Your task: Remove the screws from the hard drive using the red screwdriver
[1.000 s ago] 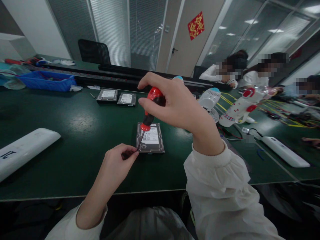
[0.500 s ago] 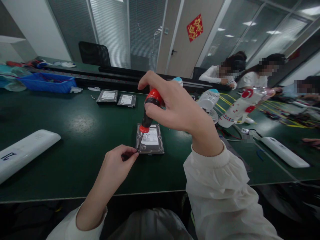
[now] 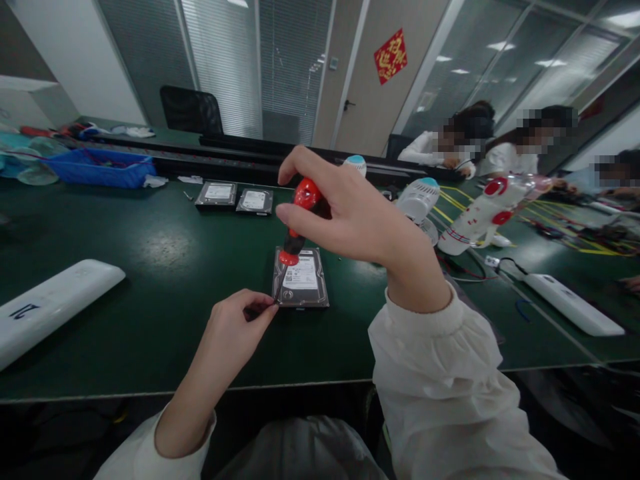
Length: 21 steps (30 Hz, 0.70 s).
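The right hand (image 3: 350,220) is clamping its grip around the red-and-black handle of a screwdriver (image 3: 294,243), holding it nearly upright with the tip bearing on the near-left corner of the drive (image 3: 306,280). The drive is lying flat, label up, mid-worktop (image 3: 150,267). The left hand (image 3: 237,327) is pinching its grip shut right at that tip, possibly on the shaft or a small screw. The drive's cover is sitting in place, so the work seems early, with this corner screw in hand.
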Motion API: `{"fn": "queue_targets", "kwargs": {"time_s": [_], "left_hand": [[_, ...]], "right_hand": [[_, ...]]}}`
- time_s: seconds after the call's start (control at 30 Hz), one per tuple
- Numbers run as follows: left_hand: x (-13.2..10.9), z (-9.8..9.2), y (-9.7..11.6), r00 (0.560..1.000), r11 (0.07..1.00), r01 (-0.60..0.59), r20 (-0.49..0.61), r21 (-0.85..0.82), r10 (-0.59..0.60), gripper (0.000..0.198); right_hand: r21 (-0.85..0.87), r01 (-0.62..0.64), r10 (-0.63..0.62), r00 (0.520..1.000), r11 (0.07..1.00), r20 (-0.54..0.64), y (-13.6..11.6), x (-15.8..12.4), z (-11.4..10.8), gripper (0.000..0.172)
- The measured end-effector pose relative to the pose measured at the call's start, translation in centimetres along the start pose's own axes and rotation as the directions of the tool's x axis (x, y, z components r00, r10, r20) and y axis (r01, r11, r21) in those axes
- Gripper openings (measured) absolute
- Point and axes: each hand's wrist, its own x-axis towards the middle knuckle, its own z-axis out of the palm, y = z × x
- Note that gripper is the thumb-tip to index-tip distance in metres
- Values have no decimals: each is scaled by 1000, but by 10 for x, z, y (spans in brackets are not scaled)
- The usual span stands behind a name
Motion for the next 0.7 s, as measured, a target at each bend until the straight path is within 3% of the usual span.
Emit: {"fn": "queue_targets", "kwargs": {"time_s": [0.1,0.3,0.5,0.57,0.7], "left_hand": [[0,0,-1,1000,1000,-1,6,3,1,24],[1,1,-1,1000,1000,-18,8,1,18,23],[0,0,0,1000,1000,-14,-4,-5,14,23],[0,1,0,1000,1000,-11,1,-6,11,23],[0,1,-2,1000,1000,-15,1,7,15,22]], "right_hand": [[-37,-42,41,999,998,-33,1,0,1,28],[33,15,-16,999,999,28,1,1,-1,24],[11,-21,21,999,1000,-25,2,2,1,25],[28,2,-1,1000,1000,-10,3,1,1,19],[62,49,-50,999,997,19,4,1,0,25]]}}
